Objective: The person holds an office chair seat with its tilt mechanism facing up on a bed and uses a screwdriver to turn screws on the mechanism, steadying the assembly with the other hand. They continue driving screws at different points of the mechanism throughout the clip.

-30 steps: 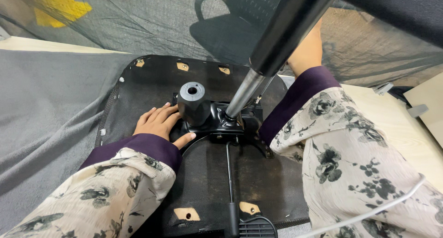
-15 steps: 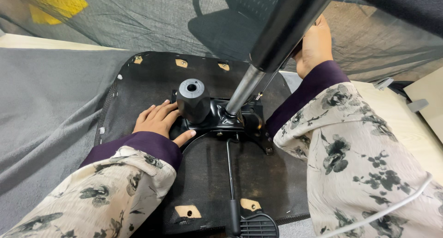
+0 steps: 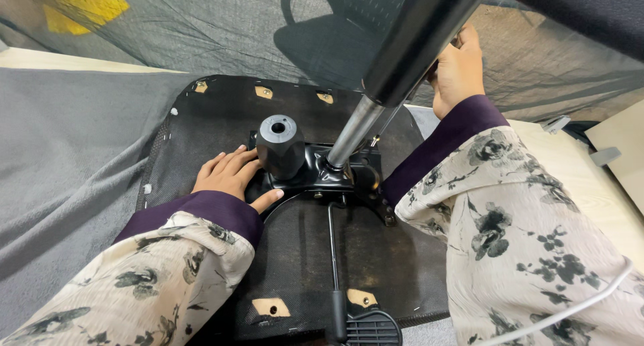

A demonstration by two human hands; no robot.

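- The left hand (image 3: pixel 231 175) lies flat, palm down and fingers spread, on the black upturned underside of an office chair seat (image 3: pixel 201 118); its fingertips touch the near-left side of the black metal tilt mechanism (image 3: pixel 322 175) bolted at the middle of the seat, and it grips nothing.
- A black knurled plastic knob with a hole in its top (image 3: pixel 280 145) stands upright on the left part of that mechanism, just right of the left hand's fingers.
- A gas-lift column with a bright steel lower rod and a wide black upper cylinder (image 3: pixel 396 64) is seated in the mechanism right of the knob and leans up and to the right, out of the top of the view.
- The right hand (image 3: pixel 456 68) is raised at the far right, curled against the far side of the black cylinder; the cylinder hides the fingers, so how firmly it closes cannot be told.
- A thin black lever rod (image 3: pixel 332 252) runs from the mechanism toward the near edge, ending by a ribbed black handle (image 3: pixel 369 329).
- The seat rests on a grey cloth-covered surface (image 3: pixel 67 151), with dark mesh netting (image 3: pixel 201 31) beyond it.
- Both arms wear cream floral sleeves with purple cuffs (image 3: pixel 201 212).
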